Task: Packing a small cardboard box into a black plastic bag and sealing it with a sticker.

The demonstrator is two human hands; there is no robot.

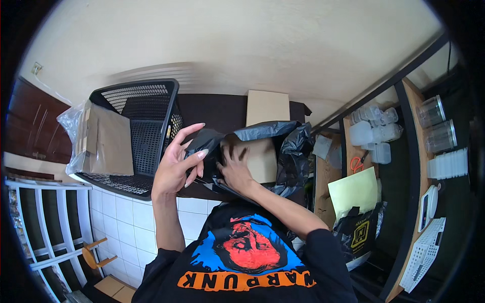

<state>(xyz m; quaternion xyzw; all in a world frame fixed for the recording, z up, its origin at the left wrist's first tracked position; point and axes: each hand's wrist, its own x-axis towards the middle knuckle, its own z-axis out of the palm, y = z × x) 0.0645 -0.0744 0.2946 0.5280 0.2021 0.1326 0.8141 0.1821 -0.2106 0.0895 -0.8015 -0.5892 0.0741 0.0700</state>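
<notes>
A black plastic bag (pixel 293 151) lies wide-mouthed on a dark-covered table (pixel 212 110) in front of me. Inside it sits a flat brown cardboard box (pixel 263 163). My left hand (pixel 176 166) pinches the left edge of the bag between thumb and fingers, with the index finger raised. Reaching into the bag, my right hand (pixel 237 168) rests on the left part of the box with its fingers apart. Its fingertips are in shadow. Behind the bag, a second piece of brown cardboard (pixel 268 108) lies against the table's far side.
On the left stands a black plastic basket (pixel 146 140) holding cardboard in clear plastic wrap (pixel 110 142). Shelves to the right carry plastic containers (pixel 373 128), orange-handled scissors (pixel 357 163), yellow paper (pixel 352 193), jars (pixel 439 134) and a white scale (pixel 428 208). A wall (pixel 242 49) rises behind the table.
</notes>
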